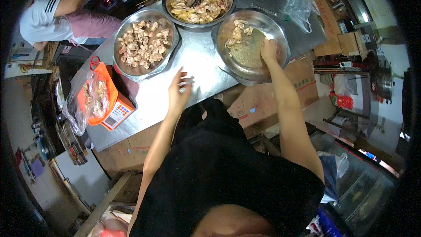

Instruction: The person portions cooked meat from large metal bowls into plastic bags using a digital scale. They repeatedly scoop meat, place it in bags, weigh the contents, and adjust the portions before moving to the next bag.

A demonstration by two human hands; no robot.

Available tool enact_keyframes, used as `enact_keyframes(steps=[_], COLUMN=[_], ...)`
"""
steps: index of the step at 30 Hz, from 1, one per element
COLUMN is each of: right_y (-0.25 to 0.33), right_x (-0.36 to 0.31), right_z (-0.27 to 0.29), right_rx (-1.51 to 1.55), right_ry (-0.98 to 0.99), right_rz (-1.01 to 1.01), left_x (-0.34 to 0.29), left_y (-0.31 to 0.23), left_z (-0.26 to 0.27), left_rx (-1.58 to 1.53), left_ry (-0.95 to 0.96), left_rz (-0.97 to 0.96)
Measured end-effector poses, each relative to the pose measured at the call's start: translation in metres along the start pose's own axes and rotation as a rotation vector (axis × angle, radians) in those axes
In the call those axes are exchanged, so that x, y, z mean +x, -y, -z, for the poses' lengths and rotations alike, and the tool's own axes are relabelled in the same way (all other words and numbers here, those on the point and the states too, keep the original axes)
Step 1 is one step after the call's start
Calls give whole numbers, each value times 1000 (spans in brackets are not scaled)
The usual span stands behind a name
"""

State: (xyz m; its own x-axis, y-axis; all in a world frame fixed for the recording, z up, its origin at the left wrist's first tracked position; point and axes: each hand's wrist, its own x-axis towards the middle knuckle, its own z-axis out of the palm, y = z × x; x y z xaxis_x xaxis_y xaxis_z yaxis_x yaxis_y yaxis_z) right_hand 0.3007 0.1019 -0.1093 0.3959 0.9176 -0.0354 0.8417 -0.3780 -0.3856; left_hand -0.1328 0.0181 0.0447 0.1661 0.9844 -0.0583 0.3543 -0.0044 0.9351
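Note:
My right hand [268, 50] reaches into the right metal basin [232, 70], near its right inner side. Its fingers are curled in, and whatever they hold, if anything, is hidden. A few pieces of chopped meat [239, 33] lie at that basin's left and far side, beside shallow cloudy liquid. My left hand [179, 91] hovers over the metal table [199, 57], fingers loosely bent and apart, somewhat blurred, with small bright glints by them. Left of it, another basin [140, 77] is spread with chopped meat chunks [144, 44].
A third basin [231, 11] heaped with yellowish meat stands at the far middle. An orange scale [118, 112] carries a plastic bag [79, 105] of meat at the left. A clear bag [301, 8] lies at the far right. Another person [52, 22] works at the far left.

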Motion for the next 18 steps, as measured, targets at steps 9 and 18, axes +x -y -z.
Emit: enact_keyframes(steps=[9,18], right_y=[107,135], right_x=[46,-72], right_z=[-1,-24], right_rx=[257,84], right_ry=[198,64], right_rz=[170,368], left_x=[45,48], left_y=[29,14], left_z=[-145,-156], left_rx=[-93,-446], left_ry=[80,-25], left_rz=[295,626])
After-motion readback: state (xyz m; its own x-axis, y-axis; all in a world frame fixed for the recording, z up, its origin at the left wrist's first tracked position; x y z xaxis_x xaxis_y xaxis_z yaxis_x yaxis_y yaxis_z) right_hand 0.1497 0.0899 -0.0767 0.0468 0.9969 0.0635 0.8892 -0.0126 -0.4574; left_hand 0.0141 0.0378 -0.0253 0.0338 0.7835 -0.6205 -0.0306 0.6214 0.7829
